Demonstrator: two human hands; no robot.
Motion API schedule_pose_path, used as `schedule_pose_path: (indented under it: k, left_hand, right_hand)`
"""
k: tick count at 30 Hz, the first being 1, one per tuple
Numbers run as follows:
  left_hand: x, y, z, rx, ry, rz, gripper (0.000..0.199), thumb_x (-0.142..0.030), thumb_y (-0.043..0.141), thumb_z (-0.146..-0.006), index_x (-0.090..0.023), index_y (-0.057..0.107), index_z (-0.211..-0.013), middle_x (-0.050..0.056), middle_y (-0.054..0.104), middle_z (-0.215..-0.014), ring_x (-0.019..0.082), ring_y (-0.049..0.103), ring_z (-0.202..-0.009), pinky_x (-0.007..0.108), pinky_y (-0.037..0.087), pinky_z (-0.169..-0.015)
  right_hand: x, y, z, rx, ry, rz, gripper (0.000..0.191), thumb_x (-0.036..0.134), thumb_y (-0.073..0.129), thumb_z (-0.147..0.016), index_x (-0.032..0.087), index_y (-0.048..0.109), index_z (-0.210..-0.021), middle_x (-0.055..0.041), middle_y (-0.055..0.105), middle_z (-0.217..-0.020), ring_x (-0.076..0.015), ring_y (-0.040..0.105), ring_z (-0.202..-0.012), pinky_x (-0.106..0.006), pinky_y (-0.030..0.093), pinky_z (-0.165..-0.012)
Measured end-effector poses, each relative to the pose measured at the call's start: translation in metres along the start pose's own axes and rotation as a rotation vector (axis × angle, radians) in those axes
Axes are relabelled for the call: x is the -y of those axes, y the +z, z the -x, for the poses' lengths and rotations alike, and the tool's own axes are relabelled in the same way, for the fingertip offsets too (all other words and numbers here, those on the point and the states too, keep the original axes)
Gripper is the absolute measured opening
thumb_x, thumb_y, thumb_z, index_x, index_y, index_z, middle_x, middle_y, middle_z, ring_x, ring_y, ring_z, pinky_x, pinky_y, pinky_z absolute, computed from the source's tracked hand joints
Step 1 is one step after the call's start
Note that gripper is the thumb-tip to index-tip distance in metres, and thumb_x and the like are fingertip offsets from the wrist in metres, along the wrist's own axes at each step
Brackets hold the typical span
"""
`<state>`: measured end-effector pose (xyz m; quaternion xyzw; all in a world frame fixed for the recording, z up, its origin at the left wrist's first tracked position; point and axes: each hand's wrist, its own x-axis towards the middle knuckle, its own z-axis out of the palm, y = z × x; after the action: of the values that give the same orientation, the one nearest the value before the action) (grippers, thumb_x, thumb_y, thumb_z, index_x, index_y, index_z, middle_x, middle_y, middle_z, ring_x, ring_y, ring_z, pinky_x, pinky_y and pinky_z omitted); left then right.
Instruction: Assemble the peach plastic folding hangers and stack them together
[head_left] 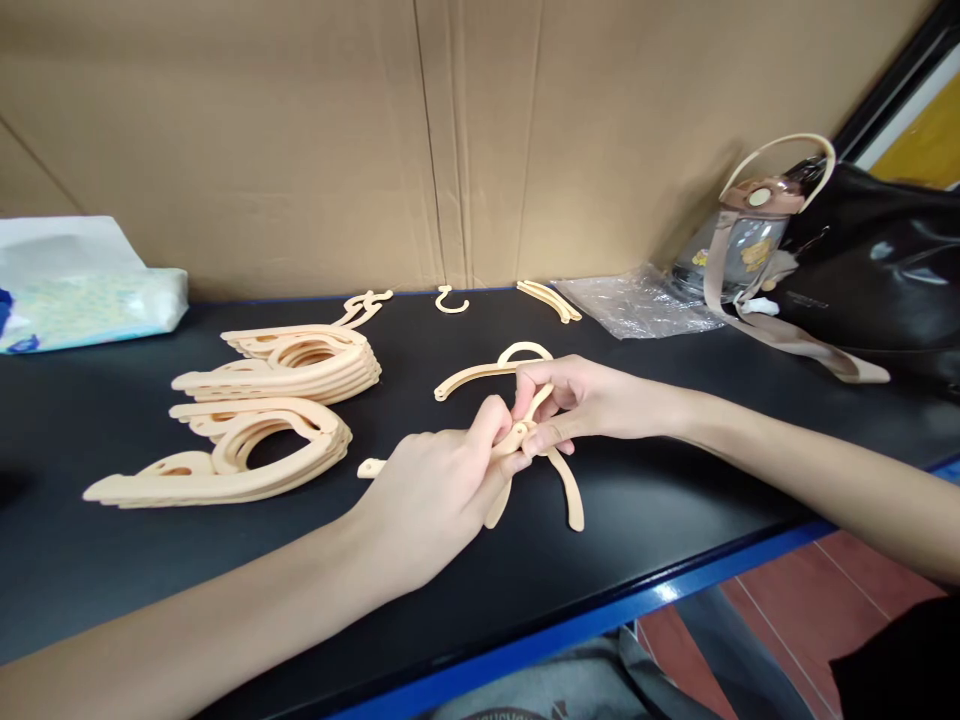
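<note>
Both my hands meet over the middle of the table on a cream plastic folding hanger [568,492] with several curved arms. My left hand [446,475] is closed on one arm, whose end sticks out to the left. The thumb and fingers of my right hand [574,405] pinch the hanger near its round joint. My fingers partly cover the joint. Just behind my right hand lies another curved cream piece [472,375] with a half-round loop. Two stacks of folded hangers, a nearer stack [300,480] and a farther stack [330,385], lie to the left.
Along the back edge lie a loose hook [452,302], thin curved strips [550,300] and a small hanger part [365,308]. A tissue pack [97,300] is at left. Clear plastic film [637,303], a strapped bottle [750,240] and a black bag [877,270] stand right.
</note>
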<state>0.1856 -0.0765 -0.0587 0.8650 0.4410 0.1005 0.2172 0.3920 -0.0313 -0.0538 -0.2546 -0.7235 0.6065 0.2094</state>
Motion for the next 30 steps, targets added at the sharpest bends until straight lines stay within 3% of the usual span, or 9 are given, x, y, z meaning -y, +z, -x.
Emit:
schedule_pose_path:
  k: [6,9,12,16,19,21,26,30]
  left_hand:
    - [-0.001,-0.004,-0.001,-0.031,-0.024,0.084,0.019,-0.045,0.034,-0.096,-0.026,0.037,-0.092,-0.005,0.058,-0.066,0.021,0.06,-0.06,0.027,0.033,-0.054]
    - [-0.001,-0.007,-0.001,-0.047,-0.048,0.198,0.022,-0.047,0.041,-0.093,-0.027,0.041,-0.103,-0.003,0.064,-0.074,0.021,0.064,-0.069,0.027,0.04,-0.06]
    - [0.001,-0.008,0.0,-0.041,-0.064,0.333,0.022,-0.043,0.045,-0.093,-0.026,0.046,-0.108,-0.003,0.064,-0.076,0.018,0.062,-0.069,0.026,0.043,-0.061]
    - [0.001,-0.008,0.002,-0.011,-0.065,0.566,0.019,-0.036,0.046,-0.093,-0.026,0.05,-0.109,-0.005,0.059,-0.072,0.011,0.053,-0.057,0.02,0.041,-0.051]
    - [-0.001,-0.011,0.002,0.03,-0.142,0.76,0.024,-0.032,0.051,-0.091,-0.025,0.049,-0.114,-0.005,0.059,-0.073,0.009,0.05,-0.05,0.018,0.041,-0.044]
    - [-0.003,-0.015,0.002,0.012,-0.223,0.857,0.028,-0.031,0.055,-0.09,-0.023,0.049,-0.116,-0.003,0.06,-0.075,0.009,0.052,-0.051,0.017,0.044,-0.043]
    - [-0.002,-0.023,0.0,-0.109,-0.386,1.063,0.035,-0.028,0.063,-0.087,-0.025,0.05,-0.119,-0.002,0.062,-0.077,0.01,0.056,-0.059,0.02,0.055,-0.051]
    - [0.0,-0.023,-0.002,-0.154,-0.416,1.145,0.025,-0.028,0.063,-0.088,-0.025,0.055,-0.111,-0.002,0.06,-0.077,0.011,0.059,-0.068,0.023,0.06,-0.058]
  right_hand:
    - [0.006,0.004,0.0,-0.022,-0.043,0.018,0.021,0.014,0.07,-0.082,0.016,0.05,-0.088,0.0015,0.064,-0.078,-0.0079,0.06,-0.063,-0.019,0.048,-0.053]
    - [0.009,0.005,0.0,-0.044,-0.09,0.076,0.024,0.011,0.07,-0.081,0.015,0.053,-0.098,0.0027,0.062,-0.083,-0.0079,0.063,-0.07,-0.023,0.053,-0.068]
    - [0.01,0.006,0.002,-0.101,-0.138,0.209,0.04,0.016,0.072,-0.081,0.017,0.052,-0.115,0.0031,0.061,-0.087,-0.0101,0.065,-0.081,-0.027,0.052,-0.081]
    - [0.009,0.002,0.005,-0.203,-0.171,0.308,0.055,0.03,0.064,-0.088,0.02,0.037,-0.135,-0.0006,0.066,-0.089,-0.0141,0.065,-0.079,-0.027,0.052,-0.068]
    - [0.004,-0.008,0.005,-0.412,-0.241,0.48,0.043,0.035,0.06,-0.091,0.018,0.045,-0.128,0.0004,0.065,-0.077,-0.0136,0.062,-0.067,-0.027,0.049,-0.064]
    - [-0.001,-0.017,0.002,-0.518,-0.27,0.697,0.031,0.034,0.06,-0.091,0.017,0.056,-0.116,-0.0012,0.064,-0.079,-0.0148,0.061,-0.071,-0.03,0.048,-0.071]
    - [-0.014,-0.029,-0.007,-0.417,-0.211,1.133,0.035,0.034,0.058,-0.092,0.017,0.061,-0.122,-0.0095,0.061,-0.112,-0.0238,0.056,-0.102,-0.038,0.045,-0.088]
    - [-0.019,-0.027,-0.011,-0.389,-0.153,1.184,0.024,0.032,0.051,-0.096,0.018,0.067,-0.108,-0.0078,0.061,-0.105,-0.0225,0.055,-0.098,-0.037,0.043,-0.089]
